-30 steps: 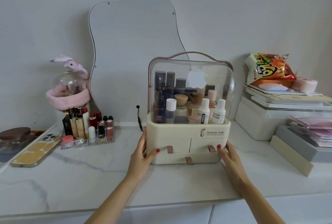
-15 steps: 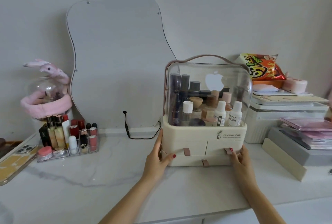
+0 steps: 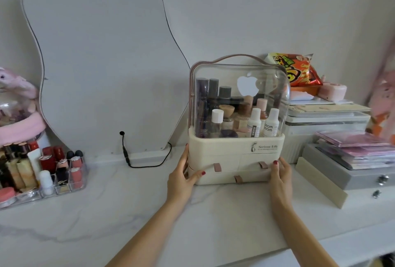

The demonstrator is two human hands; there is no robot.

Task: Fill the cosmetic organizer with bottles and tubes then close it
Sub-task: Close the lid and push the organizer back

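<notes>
- The cosmetic organizer (image 3: 237,129) stands upright on the desk (image 3: 128,213), held between the two hands at its cream base.
- The left hand (image 3: 181,178) grasps the base's left corner, thumb across the front and fingers round the side; the right hand (image 3: 281,175) presses flat against the right corner, a fingertip beside a drawer tab.
- Judging by how things lie, the task looks all but done: the upper compartment is packed with bottles and tubes (image 3: 235,114), standing upright above the hands, and the clear domed lid (image 3: 239,87) sits down over them on the base.
- The three drawers (image 3: 235,170) between the hands look pushed in, though the lower one's seating is hard to tell.
- What seems left is little: perhaps settling the organizer in place and letting go.
- Well to the left of the left hand a clear lipstick tray (image 3: 42,172) is full; whether any of it belongs in the organizer cannot be told.
- A black cable (image 3: 145,159) lies on the desk just left of the left hand, below the wavy mirror (image 3: 96,63).
- Close to the right of the right hand sit a white box (image 3: 324,129), a grey drawer case (image 3: 352,170) and a snack bag (image 3: 297,70), leaving little room on that side.
</notes>
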